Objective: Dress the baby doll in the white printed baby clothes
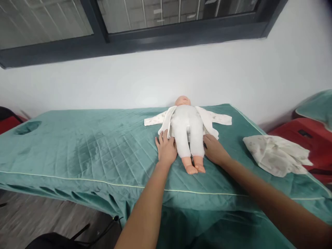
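"Head view: where's the soft white-bodied doll (pixel 185 116)?"

"On its back on the quilted green cover (pixel 90 145), over a pale patterned cloth jacket (pixel 207 119)."

"How far along?"

"Sleeves spread wide; front panels parted, not yet closed. Whether arms fill the sleeves, I can't tell."

"Hands?"

"Left hand (pixel 166 148), fingers spread, by one hem; right hand (pixel 214 149), curled, by the other. Grip unclear."

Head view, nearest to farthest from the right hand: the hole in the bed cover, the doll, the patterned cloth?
1. Doll: immediately left of the right hand.
2. Patterned cloth: off to its right.
3. Hole: at the bed cover's far left.
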Motion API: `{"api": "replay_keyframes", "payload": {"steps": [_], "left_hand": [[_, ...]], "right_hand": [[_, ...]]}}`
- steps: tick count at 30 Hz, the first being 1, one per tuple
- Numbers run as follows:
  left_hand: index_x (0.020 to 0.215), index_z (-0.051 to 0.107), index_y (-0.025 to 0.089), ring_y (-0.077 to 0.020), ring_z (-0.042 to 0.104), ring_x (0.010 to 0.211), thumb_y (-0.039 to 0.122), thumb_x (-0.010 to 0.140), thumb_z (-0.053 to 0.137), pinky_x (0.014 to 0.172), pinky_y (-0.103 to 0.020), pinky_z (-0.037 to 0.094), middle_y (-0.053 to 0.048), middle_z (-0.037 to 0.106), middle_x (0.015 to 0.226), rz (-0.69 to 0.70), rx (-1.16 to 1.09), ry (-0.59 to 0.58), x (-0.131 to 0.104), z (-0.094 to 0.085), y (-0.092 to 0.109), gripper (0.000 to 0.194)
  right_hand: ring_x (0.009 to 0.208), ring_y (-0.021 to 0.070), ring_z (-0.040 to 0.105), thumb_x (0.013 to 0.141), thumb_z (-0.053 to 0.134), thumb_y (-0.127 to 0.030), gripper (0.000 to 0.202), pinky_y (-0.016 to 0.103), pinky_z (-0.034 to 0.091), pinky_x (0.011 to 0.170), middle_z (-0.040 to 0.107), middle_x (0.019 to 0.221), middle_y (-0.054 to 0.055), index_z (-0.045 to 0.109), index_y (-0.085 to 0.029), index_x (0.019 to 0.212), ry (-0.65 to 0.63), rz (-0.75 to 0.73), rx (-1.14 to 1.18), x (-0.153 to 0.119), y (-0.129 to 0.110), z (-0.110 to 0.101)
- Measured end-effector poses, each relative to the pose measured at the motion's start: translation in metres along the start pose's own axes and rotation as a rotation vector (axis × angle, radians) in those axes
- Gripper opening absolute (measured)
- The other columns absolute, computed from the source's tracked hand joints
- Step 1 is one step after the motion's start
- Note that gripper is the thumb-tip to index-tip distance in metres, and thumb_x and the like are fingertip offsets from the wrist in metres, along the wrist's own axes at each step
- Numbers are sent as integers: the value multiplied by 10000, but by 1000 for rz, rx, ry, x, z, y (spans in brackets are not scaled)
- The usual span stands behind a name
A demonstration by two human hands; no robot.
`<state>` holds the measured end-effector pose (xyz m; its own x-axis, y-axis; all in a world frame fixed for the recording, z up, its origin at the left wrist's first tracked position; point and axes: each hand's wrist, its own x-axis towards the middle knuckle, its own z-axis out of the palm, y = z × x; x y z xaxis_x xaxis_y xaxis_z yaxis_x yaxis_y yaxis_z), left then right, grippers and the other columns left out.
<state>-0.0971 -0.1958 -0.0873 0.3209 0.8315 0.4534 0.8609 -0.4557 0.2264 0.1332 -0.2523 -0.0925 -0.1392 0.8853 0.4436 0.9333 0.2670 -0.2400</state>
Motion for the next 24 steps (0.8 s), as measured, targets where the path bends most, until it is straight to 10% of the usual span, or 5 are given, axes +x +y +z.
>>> {"api": "replay_keyframes", "payload": {"steps": [14, 24], "left_hand": [[1080, 640, 225, -334, 284, 1418, 270, 934, 442, 1145, -657, 247, -94, 392, 1506, 8, -37, -11, -1, -1, 1, 250], [1012, 670, 234, -296, 401, 1300, 246, 905, 517, 1098, -511, 375, -105, 439, 1399, -18, -143, 70, 2, -5, -2, 188]], "right_hand": [[801, 231, 533, 914, 478, -214, 206, 345, 306, 703, 622, 765, 85, 557, -189, 725, -84, -1, -301, 2, 16, 1], [1033, 260, 565, 953, 461, -229, 176, 433, 371, 971, 663, 1074, 92, 620, -210, 1028, 72, -29, -295, -34, 6, -21]]}}
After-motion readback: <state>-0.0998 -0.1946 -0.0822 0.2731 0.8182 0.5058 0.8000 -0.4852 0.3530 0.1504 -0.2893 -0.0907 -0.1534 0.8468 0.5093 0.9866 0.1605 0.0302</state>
